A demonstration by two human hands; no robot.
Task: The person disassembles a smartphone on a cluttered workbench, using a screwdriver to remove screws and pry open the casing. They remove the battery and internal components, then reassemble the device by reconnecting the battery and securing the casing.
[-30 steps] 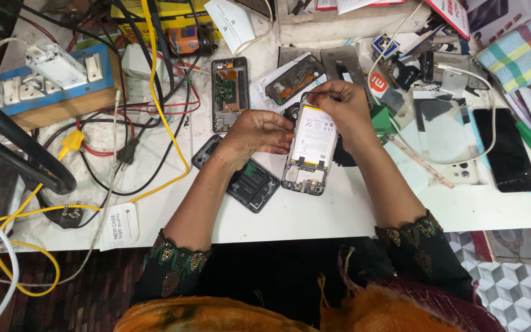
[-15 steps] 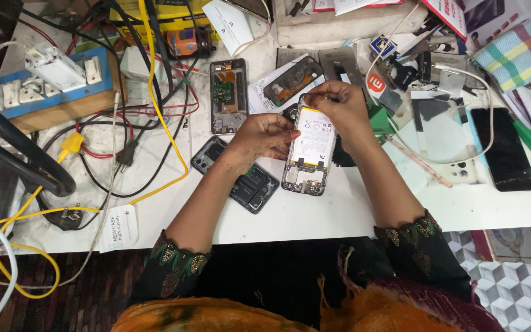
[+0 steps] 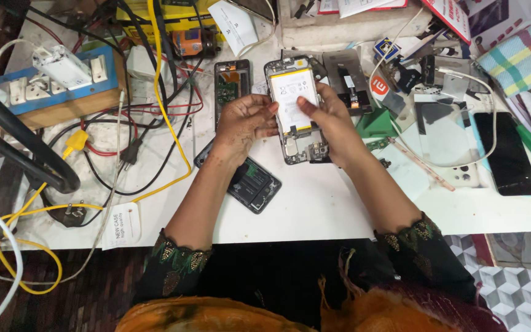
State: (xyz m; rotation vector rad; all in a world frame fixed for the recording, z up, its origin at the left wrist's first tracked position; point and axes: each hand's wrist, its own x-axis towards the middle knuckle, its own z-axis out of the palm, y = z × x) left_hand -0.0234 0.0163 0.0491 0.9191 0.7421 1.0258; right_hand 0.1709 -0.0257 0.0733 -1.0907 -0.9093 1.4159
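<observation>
An opened phone body point(image 3: 294, 107) with a white battery showing is held above the white table point(image 3: 314, 209) between both hands. My left hand point(image 3: 244, 123) grips its left side, fingers on the battery's edge. My right hand point(image 3: 327, 120) grips its right side, thumb on the battery face. A dark phone back cover point(image 3: 256, 187) lies flat under my left wrist. Another opened phone frame point(image 3: 231, 83) lies just behind my left hand.
A blue power strip point(image 3: 44, 83) with plugs sits far left, with yellow, red and black cables point(image 3: 155, 123) across the left of the table. A black phone point(image 3: 506, 154), a clear case point(image 3: 450, 141), a checked cloth point(image 3: 520, 61) and small parts crowd the right and back.
Both hands have turned the opened phone more upright and shifted it slightly left and away from me; my left hand now grips its side closer to the battery.
</observation>
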